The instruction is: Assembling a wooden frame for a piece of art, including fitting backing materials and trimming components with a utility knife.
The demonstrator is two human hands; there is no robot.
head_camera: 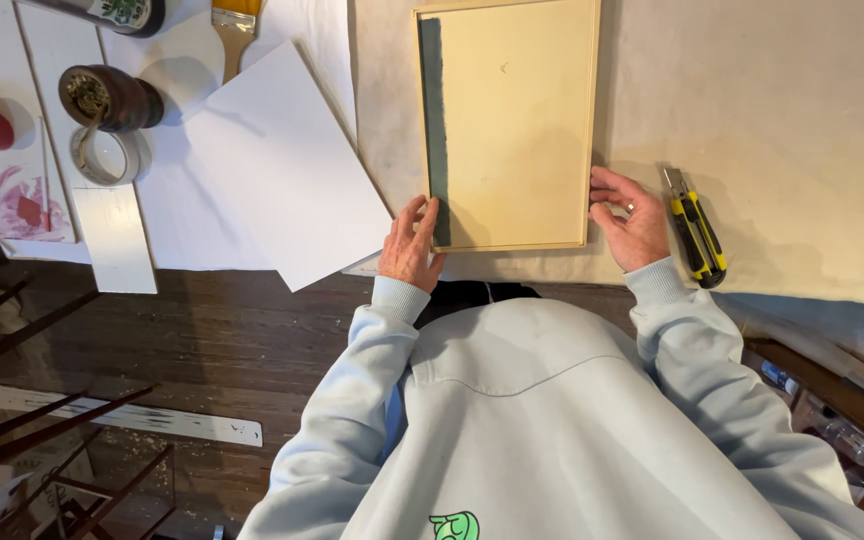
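Wooden tray (512, 110), shallow and pale with a raised rim, lies flat on the paper-covered table (802, 120), its long sides running away from the person. A dark green strip (434, 130) runs along the tray's left inner edge. The left hand (410, 245) rests at the tray's near left corner, fingers spread loosely and laid on the rim and the end of the strip, gripping nothing. The right hand (630, 220) touches the near right corner, fingers curled lightly against the outer rim, with a ring on one finger; it clasps nothing either. Just right of that hand lies a yellow and black utility knife (694, 228). Left of the tray sits a white sheet (282, 165), with a tape roll (102, 155), a dark jar (107, 97) and a paintbrush (235, 25) beyond it.
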